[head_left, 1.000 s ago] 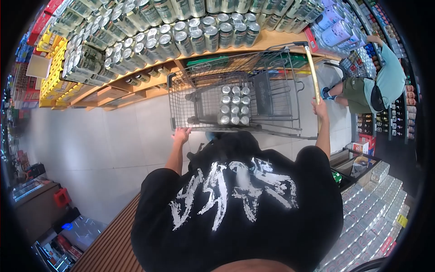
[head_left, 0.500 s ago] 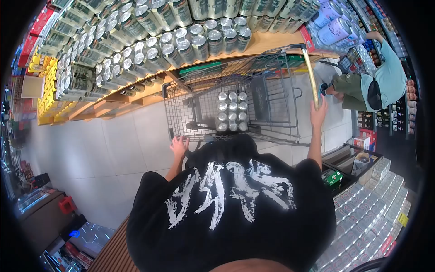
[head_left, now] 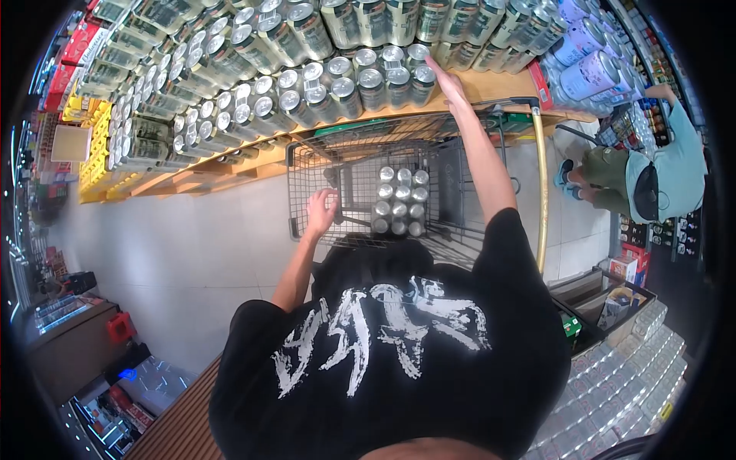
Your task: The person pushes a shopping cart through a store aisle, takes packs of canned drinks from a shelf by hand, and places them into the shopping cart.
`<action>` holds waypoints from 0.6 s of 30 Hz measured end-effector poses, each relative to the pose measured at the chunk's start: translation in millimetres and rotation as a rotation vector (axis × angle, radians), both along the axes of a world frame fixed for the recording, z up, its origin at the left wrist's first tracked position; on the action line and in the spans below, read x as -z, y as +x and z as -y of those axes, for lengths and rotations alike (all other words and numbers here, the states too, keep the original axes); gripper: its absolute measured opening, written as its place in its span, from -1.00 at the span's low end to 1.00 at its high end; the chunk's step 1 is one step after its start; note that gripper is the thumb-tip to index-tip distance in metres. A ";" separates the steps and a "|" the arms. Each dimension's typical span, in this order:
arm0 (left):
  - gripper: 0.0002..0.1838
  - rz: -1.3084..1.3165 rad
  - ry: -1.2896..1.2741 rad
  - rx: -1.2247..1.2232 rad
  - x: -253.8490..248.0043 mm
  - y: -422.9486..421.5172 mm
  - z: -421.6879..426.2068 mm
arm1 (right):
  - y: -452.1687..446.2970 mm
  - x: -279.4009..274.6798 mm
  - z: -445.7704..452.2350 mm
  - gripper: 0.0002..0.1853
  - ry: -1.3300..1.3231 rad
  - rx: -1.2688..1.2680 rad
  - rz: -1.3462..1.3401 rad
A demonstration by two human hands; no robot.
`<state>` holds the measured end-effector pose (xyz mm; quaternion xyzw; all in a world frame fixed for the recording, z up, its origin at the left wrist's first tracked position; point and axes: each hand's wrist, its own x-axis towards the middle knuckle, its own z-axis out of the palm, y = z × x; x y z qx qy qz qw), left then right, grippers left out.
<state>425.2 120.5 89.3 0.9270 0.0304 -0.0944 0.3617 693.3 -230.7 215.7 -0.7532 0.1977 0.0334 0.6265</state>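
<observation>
My right hand (head_left: 451, 84) reaches across the shopping cart to the shelf. Its fingers are stretched out beside the end of the front row of shrink-wrapped cans (head_left: 372, 90); whether they touch the wrap I cannot tell. My left hand (head_left: 322, 211) is over the near left part of the wire cart (head_left: 303, 165), its fingers loosely bent and apart, with nothing seen in them. Inside the cart stands a pack of silver-topped cans (head_left: 400, 201), to the right of my left hand. The cart's yellowish handle (head_left: 541, 192) is at the right, with neither hand on it.
Taller stacks of cans (head_left: 299, 31) rise behind the front row on the wooden shelf (head_left: 491, 86). A person in a light shirt (head_left: 671, 176) stands at the right by purple cans (head_left: 589, 77). Wrapped drink packs (head_left: 621, 383) are stacked at the lower right; a yellow crate (head_left: 96, 165) stands left.
My right hand has left the cart handle and moved forward to the cans on the shelf. My left hand has let go of the cart's rim and risen over the basket.
</observation>
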 end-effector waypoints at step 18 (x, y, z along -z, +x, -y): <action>-0.46 -0.013 -0.670 -0.145 -68.8 145.4 95.5 | 7.4 39.7 -27.6 -0.44 0.133 0.264 0.197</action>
